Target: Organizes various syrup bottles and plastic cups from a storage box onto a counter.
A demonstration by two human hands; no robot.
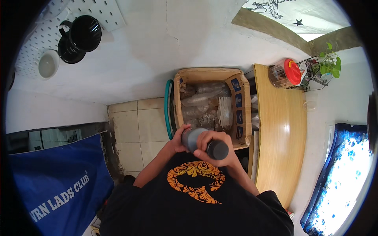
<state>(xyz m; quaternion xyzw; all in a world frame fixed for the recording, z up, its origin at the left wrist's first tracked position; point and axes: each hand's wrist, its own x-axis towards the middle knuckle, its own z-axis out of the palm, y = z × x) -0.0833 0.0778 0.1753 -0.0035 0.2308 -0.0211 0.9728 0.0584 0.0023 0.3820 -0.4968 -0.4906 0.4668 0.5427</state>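
In front of my chest I hold a grey bottle [190, 137] with a black cap [217, 150], tilted with the cap toward me and to the right. The fingers of my left hand [180, 140] close around its lower end. Nearer the cap, my right hand [220, 139] is wrapped around the upper part. Just beyond the bottle stands an open cardboard box [246, 102]. Clear plastic cups [202, 97] and a bundle of white strips [225, 112] lie inside it, among other clear plastic pieces.
To the right runs a wooden tabletop [281, 137], bearing a red-lidded jar [282, 74] and a black wire rack [315, 74]. A teal round rim [168, 110] leans left of the box. Mugs [80, 37] hang upper left, and a blue cloth [59, 177] hangs lower left.
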